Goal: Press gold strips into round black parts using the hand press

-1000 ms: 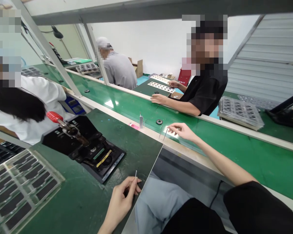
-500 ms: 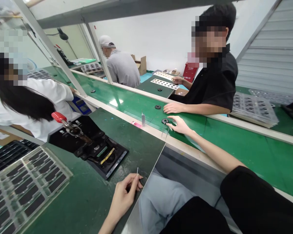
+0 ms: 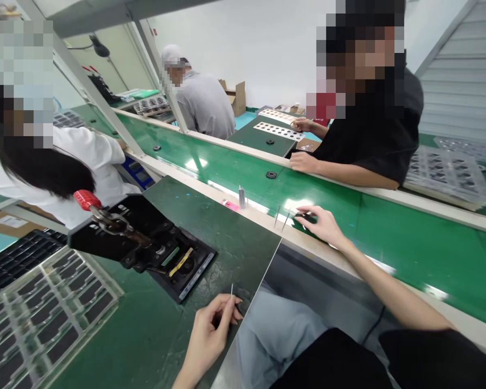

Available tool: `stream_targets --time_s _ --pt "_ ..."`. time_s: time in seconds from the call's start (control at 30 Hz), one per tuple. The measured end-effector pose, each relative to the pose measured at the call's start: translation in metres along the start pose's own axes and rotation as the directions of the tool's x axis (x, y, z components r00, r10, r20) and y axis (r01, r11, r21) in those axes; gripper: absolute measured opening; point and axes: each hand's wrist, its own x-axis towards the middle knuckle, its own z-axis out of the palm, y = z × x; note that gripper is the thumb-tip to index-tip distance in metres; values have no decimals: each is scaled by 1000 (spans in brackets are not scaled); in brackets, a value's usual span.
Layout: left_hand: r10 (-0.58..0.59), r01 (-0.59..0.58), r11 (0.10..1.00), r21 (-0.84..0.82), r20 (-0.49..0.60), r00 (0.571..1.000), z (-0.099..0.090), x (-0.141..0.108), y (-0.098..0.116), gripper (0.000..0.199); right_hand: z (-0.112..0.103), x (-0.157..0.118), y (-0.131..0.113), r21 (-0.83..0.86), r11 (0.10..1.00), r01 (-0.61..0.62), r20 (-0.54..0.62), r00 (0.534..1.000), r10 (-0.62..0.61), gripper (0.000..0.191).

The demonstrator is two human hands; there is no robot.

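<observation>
My left hand (image 3: pixel 213 332) is at the near edge of the dark green table (image 3: pixel 146 335), its fingers pinched on a thin pin (image 3: pixel 232 289) that points up. My right hand (image 3: pixel 322 224) is over the near side of the green conveyor belt (image 3: pixel 389 237). Between its thumb and fingers is a black ring part (image 3: pixel 306 217). Two thin upright pins (image 3: pixel 285 220) stand on the white rail just left of that hand. A black press fixture (image 3: pixel 182 265) with a red handle (image 3: pixel 87 200) stands open on the table, left of my left hand.
Another black ring (image 3: pixel 271 174) lies on the belt. A grey bundle of pins (image 3: pixel 242 198) stands on the rail by a pink item (image 3: pixel 230 205). Clear trays (image 3: pixel 60 308) lie at the left. A person in black (image 3: pixel 368 140) sits across the belt; others sit farther left.
My right hand has closed on the black ring and drawn it back toward the near rail. The person across has pulled a hand back from the belt. The camera view has shifted slightly.
</observation>
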Motion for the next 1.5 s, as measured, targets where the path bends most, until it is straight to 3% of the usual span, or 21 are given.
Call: stream_targets --time_s 0.07,0.13,0.23,0.33,0.43,0.57,0.67,0.77,0.83,0.9,0.97,1.07,1.17,1.33,1.43,1.5 --pt "1 -1 1000 -7 -9 1000 0 -1 0 44 -8 -31 -12 -2 998 -57 -162 985 56 27" --pt "1 -1 1000 -13 -14 1000 0 -1 0 45 -8 -61 -33 -25 999 -46 -300 953 36 21" --pt "4 -5 1000 -29 -42 999 -2 -1 3 48 9 -93 -78 -14 994 109 -340 934 -107 20" --pt "-3 -1 999 -33 -115 993 -3 -2 6 51 43 -106 -122 118 926 358 -215 920 -328 35" --pt "10 -12 1000 -6 -200 980 -3 -3 7 52 83 -104 -147 208 822 530 -19 843 -538 37" --pt "27 -30 999 -10 -243 970 -3 -2 7 52 118 -102 -156 270 802 532 241 769 -592 38" --pt "20 -27 999 -27 -220 975 -4 -1 5 55 116 -106 -157 357 816 455 238 800 -551 42" --pt "-3 -2 1000 -26 -195 981 -5 -1 3 58 81 -97 -146 380 811 444 79 858 -507 31" --pt "-16 12 1000 -21 -176 984 -5 -1 2 59 47 -70 -124 273 850 450 -100 892 -441 22" --pt "-20 18 1000 -13 -162 987 -5 0 2 59 18 -25 -89 171 950 262 -300 932 -203 13" --pt "-19 19 1000 -5 -159 987 -5 0 2 60 4 28 -46 123 989 86 -275 960 -49 15" --pt "-18 20 1000 8 -173 985 -6 2 2 61 12 96 10 56 998 4 -131 991 3 26" --pt "-18 23 999 25 -173 985 -7 2 2 61 35 132 36 53 998 -17 -106 994 22 42" --pt "1 5 999 41 -146 989 -7 2 3 57 52 143 37 22 995 -97 -93 991 99 42" --pt "12 -6 999 46 -133 991 -7 2 3 57 46 138 28 2 991 -136 -97 986 136 46" --pt "15 -9 999 46 -132 991 -6 2 3 57 35 130 13 -8 996 -89 -138 987 87 52"
